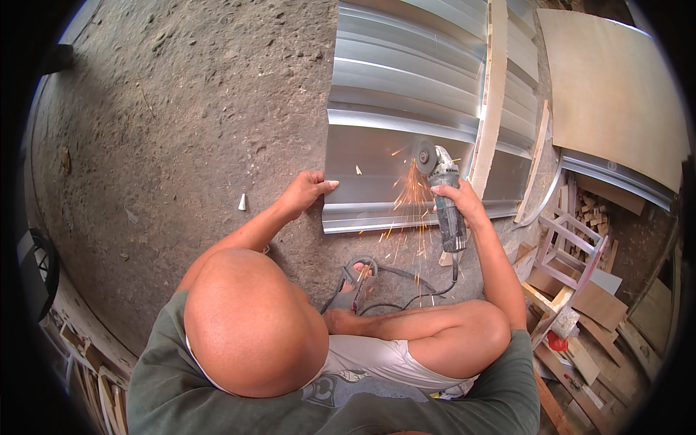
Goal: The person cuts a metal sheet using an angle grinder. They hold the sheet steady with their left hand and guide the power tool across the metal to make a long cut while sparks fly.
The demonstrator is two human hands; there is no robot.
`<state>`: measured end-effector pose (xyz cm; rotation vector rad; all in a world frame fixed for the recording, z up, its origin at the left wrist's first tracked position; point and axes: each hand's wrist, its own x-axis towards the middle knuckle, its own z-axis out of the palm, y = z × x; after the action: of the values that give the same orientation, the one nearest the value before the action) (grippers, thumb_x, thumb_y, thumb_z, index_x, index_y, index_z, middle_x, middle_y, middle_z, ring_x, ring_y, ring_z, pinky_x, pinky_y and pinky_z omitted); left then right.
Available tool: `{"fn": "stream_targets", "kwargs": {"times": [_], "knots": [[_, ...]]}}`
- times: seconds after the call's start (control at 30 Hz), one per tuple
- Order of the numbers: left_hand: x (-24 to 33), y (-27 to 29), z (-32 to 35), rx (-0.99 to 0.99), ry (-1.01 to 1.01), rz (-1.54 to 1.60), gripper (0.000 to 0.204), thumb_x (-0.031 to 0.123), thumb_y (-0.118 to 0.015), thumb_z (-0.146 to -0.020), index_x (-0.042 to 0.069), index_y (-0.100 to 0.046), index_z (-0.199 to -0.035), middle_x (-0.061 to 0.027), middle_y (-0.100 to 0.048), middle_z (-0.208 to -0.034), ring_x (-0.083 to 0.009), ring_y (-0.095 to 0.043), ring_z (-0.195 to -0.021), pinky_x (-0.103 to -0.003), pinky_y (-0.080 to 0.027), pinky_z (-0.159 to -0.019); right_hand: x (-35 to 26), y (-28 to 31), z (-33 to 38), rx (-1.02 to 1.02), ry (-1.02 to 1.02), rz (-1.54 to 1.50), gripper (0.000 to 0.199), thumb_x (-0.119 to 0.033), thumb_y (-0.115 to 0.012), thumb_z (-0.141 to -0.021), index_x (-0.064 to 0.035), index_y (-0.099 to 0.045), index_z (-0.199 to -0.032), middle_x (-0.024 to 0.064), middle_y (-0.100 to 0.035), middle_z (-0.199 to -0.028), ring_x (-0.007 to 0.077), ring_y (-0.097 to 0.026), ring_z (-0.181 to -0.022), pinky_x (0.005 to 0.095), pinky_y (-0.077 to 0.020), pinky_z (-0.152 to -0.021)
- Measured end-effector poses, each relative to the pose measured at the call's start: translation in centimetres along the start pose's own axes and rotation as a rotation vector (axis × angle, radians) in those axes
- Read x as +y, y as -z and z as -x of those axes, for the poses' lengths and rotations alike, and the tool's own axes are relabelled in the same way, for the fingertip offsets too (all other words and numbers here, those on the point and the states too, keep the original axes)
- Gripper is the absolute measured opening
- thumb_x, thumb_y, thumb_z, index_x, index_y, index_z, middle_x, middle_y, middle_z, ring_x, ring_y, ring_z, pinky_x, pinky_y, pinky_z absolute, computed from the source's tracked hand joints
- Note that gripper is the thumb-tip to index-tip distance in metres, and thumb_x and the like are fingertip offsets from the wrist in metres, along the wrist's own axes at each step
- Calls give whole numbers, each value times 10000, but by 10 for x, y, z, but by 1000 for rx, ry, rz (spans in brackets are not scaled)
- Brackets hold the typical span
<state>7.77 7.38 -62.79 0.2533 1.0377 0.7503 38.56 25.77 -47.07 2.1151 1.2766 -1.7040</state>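
A ribbed silver metal sheet (370,148) lies on the rough ground in front of me. My left hand (306,194) pinches its near left edge, thumb on top and fingers underneath. In my right hand (464,203) is a grey angle grinder (452,230), gripped around its body. Its round disc (426,156) meets the sheet close to a long wooden strip (494,101). Orange sparks (412,190) spray from the disc back toward my feet. The exact contact point is hidden by the disc.
The grinder's black cord (413,299) loops past my sandalled foot (355,279). A small white cone-shaped piece (243,201) lies on the ground at left. At right are a plywood panel (616,94), a small wooden frame (569,254) and scattered wood scraps (598,308).
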Motion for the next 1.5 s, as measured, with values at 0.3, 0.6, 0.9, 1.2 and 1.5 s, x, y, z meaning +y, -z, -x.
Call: {"fn": "stream_targets", "kwargs": {"times": [0.3,0.6,0.9,1.2,1.5], "knots": [[-6,1,-3,14,-42,19,244,177,-640,-1021,-38,-702,-1118,-99,-744,-994,-136,-695,-845,-295,-560,-774,-4,-2,-1,4,7,8,634,-240,-843,-774,52,-520,-1233,123,-611,-1011,201,-665,-811,372,-632,-661],[-3,2,-2,7,-9,1,292,213,-653,-1015,-36,-702,-1161,-122,-749,-1044,-167,-706,-964,-318,-543,-901,-7,-2,-4,23,27,27,612,-238,-840,-775,54,-521,-1209,121,-618,-969,194,-672,-744,353,-622,-625],[-1,0,1,3,-22,41,283,218,-657,-1013,-30,-707,-1141,-116,-749,-1036,-155,-703,-937,-305,-541,-877,-8,1,-8,11,31,32,591,-234,-834,-775,54,-533,-1194,111,-625,-930,192,-666,-729,359,-615,-639],[0,-2,2,18,-38,39,259,211,-658,-1012,-28,-707,-1099,-107,-748,-989,-153,-704,-896,-308,-552,-839,-10,-1,-7,22,61,13,553,-226,-817,-786,44,-542,-1183,104,-639,-921,175,-661,-703,338,-593,-633],[1,-2,2,29,-23,4,257,213,-663,-1007,-23,-709,-1096,-115,-746,-979,-158,-705,-885,-310,-552,-824,-16,-3,-6,21,62,5,543,-241,-815,-784,33,-543,-1166,98,-634,-910,176,-657,-683,338,-586,-620]]}}
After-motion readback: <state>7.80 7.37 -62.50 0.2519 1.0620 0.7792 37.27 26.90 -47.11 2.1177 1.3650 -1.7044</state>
